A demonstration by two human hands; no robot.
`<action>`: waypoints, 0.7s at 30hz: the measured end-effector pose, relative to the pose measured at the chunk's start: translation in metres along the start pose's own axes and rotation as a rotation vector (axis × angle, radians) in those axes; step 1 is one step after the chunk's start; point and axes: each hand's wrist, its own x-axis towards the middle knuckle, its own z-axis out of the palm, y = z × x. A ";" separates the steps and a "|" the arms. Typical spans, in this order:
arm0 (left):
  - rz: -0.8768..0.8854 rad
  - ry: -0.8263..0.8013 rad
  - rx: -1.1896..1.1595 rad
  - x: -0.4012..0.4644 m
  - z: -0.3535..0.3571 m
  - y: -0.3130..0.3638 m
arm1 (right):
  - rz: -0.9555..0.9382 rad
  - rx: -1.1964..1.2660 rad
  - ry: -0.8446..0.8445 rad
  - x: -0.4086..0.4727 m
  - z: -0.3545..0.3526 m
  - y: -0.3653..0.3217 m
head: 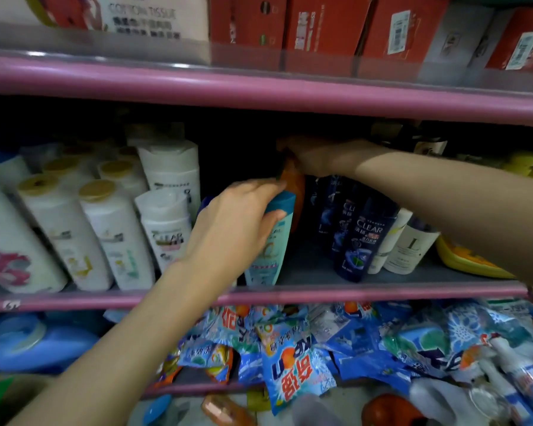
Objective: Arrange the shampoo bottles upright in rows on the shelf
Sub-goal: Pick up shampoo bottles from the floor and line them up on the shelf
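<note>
Left hand [233,224] grips teal shampoo bottle [271,241] upright at shelf [320,292] front, right hand [313,156] grips orange bottle [294,187] top behind; advise seating bases flat, aligned beside the dark-blue row [360,238].

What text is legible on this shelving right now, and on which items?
"COTTON TISSUE": white tissue pack, top shelf.
"CLEAR": dark blue shampoo bottle, middle shelf.
"CLEAR": small white flip-cap bottle.
"L": white cylindrical bottle.
Red cartons' labels, teal bottle, blue sachets: too blurred to read.
</note>
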 end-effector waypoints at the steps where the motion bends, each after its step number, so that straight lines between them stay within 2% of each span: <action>1: 0.008 0.009 -0.006 -0.001 -0.003 0.002 | 0.023 0.013 -0.003 -0.003 -0.004 -0.007; 4: 0.003 0.081 -0.067 -0.013 -0.014 0.013 | 0.163 0.107 0.072 -0.026 -0.023 -0.025; 8: -0.080 0.241 -0.261 -0.062 -0.026 0.026 | 0.117 0.277 0.276 -0.096 -0.021 -0.057; 12: -0.204 0.122 -0.353 -0.139 -0.012 0.024 | 0.118 0.495 0.316 -0.159 0.018 -0.108; 16: -0.446 -0.078 -0.360 -0.220 0.027 -0.006 | 0.120 0.588 0.142 -0.182 0.084 -0.162; 21: -0.841 -0.337 -0.239 -0.308 0.090 -0.068 | 0.168 0.642 -0.195 -0.173 0.194 -0.217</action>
